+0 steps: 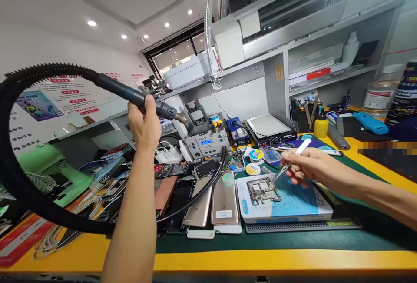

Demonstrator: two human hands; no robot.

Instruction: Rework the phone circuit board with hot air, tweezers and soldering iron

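My left hand [144, 122] is raised over the bench and wrapped round the handle of a hot air gun [114, 86]. Its metal nozzle points right, toward the grey rework station [208, 143] with a lit blue display. A thick black hose loops from the handle down the left side. In my right hand [304, 165] is a pair of tweezers [295, 158], pinched and slanting down to the left. Their tips are by the right edge of a phone circuit board [263, 189], which lies on a blue and white box [293, 200].
Several phones [225, 198] lie in a row left of the box, with a black cable across them. Solder spools [256, 155] stand behind it. A yellow bottle [321, 126] and a blue tool [370, 123] are at the right. A green fan [55, 170] is at the left.
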